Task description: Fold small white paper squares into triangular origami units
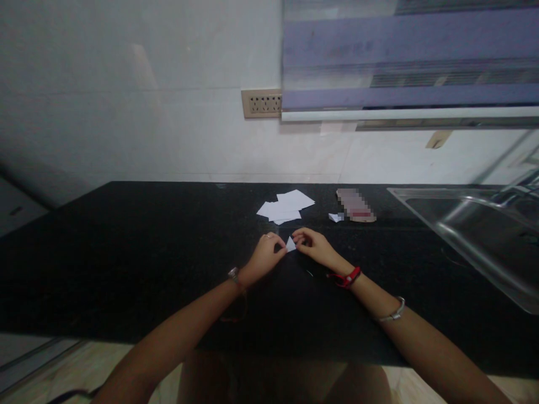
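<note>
A small white folded piece of paper (290, 244), roughly triangular, is held between my two hands just above or on the black countertop (168, 247). My left hand (269, 252) pinches its left edge between thumb and fingers. On the other side, the thumb and curled fingers of my right hand (314, 246) close on its right edge. Beyond my hands lies a loose pile of white paper sheets (286, 206), overlapping each other. A small folded white paper (336, 217) rests to the right of the pile.
A blurred-out flat pinkish object (356, 205) lies beside the small folded paper. At the right a steel sink (484, 224) is set into the counter. A socket panel (263, 104) and a striped blind (404, 56) are at the back wall.
</note>
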Available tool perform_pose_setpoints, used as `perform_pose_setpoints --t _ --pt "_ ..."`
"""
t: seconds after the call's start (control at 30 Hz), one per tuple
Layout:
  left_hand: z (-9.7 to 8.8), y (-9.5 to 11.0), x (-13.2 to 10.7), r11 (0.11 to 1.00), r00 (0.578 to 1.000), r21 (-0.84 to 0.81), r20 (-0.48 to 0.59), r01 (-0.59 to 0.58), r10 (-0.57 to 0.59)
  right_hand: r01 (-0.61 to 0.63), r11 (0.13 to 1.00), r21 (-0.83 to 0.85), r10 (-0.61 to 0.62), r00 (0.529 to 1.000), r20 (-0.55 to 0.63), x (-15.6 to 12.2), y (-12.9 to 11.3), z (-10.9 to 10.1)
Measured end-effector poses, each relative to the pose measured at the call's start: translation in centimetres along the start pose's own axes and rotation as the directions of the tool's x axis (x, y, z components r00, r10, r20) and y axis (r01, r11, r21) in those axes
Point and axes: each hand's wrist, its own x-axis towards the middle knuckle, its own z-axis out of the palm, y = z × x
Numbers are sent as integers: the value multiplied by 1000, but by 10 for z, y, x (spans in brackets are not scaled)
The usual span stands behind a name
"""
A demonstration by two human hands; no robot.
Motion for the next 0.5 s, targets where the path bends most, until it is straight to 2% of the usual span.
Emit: perform_pose_setpoints --t 0.1,0.23,0.37,0.5 --pt "-2 1 -1 999 999 -21 -8 -34 34 49 999 12 -49 999 10 -1 0 -5" --pt "-5 5 -4 993 993 46 49 -109 107 161 980 -118 -161 987 14 -3 -8 -8" --pt "-9 12 -5 982 990 127 35 -142 139 162 955 -247 -177 983 -38 -5 -17 -5" --pt "-13 17 -6 986 991 99 -16 -131 133 181 944 -277 -216 971 -101 -8 -22 -3"
